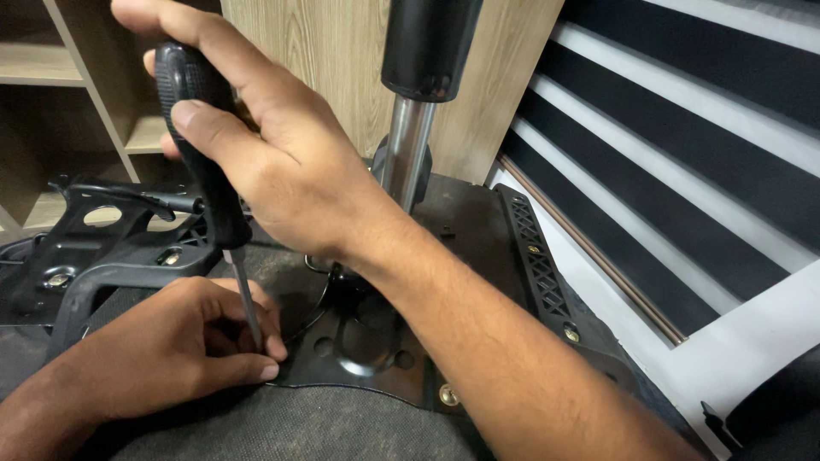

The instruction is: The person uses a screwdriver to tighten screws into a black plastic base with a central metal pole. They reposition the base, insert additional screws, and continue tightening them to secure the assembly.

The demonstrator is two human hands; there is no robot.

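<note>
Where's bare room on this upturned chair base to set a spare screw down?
The flat black plastic panel between the chrome gas-lift column and the lattice-ribbed right edge is bare. It is crowded around the black metal mounting plate, where the left hand steadies the black-handled screwdriver gripped by the right hand.

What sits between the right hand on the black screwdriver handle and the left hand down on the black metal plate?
Head view: only the screwdriver's bare steel shaft spans from the right hand on the black handle to the left hand, whose fingertips pinch its tip.
</note>
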